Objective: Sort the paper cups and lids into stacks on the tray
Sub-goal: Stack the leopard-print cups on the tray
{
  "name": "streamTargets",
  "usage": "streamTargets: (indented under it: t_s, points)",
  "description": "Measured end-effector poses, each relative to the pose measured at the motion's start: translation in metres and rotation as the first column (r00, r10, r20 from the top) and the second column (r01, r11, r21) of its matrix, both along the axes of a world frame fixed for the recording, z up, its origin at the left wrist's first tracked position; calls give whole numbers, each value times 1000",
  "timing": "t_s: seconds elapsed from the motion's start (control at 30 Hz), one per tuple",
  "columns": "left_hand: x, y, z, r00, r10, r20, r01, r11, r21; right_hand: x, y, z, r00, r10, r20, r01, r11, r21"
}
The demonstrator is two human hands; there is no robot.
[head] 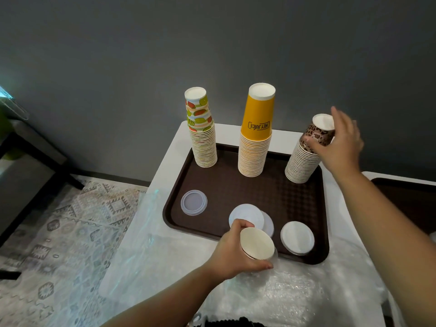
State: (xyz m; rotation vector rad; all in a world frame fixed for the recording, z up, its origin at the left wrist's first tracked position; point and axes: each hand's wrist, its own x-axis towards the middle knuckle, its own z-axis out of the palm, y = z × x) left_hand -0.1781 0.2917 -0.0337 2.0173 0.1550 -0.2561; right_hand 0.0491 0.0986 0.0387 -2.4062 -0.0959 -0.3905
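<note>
Two hands are at work, and we start with the right hand: its fingers and thumb curl round the top brown leopard-print cup, which sits upside down and tilted on the leopard stack at the tray's far right corner. We judge this step to be seating that cup on its stack; since the stack leans, the next move calls for pressing the cup down squarely and steadying the column before letting go. Our left hand grips a plain cup near the tray's near edge, its mouth turned toward us so that we see only the pale inside; we cannot tell its print, so which stack it belongs to stays open until it is turned. We think it goes next, inverted, onto the matching column. Counting outward: three cup stacks stand along the far side of the tray, the fruit-print stack at left, the yellow stack in the middle, and the leopard one at right, well apart from each other. Single cups within each are too many and too fine for us to count. Three groups of lids lie on the near half: one clear lid at left, a white lid pile just beyond our left hand with at least two lids overlapping, and a white lid stack at right. Crinkled plastic wrap covers the white table nearest us.
</note>
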Motion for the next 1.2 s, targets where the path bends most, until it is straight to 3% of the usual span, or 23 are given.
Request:
streamTargets:
  t_s: [0.1, 0.23, 0.37, 0.47, 0.63, 0.83, 1.0, 1.2]
  points:
    - [-1, 1, -2, 1000, -7, 10, 7, 1000, -12, -41, 7, 5, 981, 148, 122, -153, 988, 30]
    - [0, 4, -5, 1000, 12, 7, -12, 1000, -14, -101, 25, -6, 890, 445, -98, -433, 894, 117]
    - [1, 0, -4, 999, 42, -28, -43, 999, -33, -142, 40, -23, 695, 606, -386, -630, 773, 79]
    - [1, 1, -4, 998, 33, -44, -34, 999, -12, -162, 46, -34, 586, 602, -543, -693, 719, 49]
    - [0, -2, -6, 999, 36, -28, -36, 999, -8, -168, 52, -36, 634, 535, -558, -662, 748, -35]
    - [-2, 0, 4, 999, 31, -40, -34, 998, -56, -148, 40, -10, 675, 569, -469, -619, 783, 58]
    - [-1, 2, 3, 999, 21, -38, -22, 999, -44, -126, 17, 7, 517, 575, -634, -738, 675, 9]
    - [-2, 1, 3, 999, 19, -45, -20, 999, -30, -132, 26, -12, 511, 498, -701, -813, 544, -206]
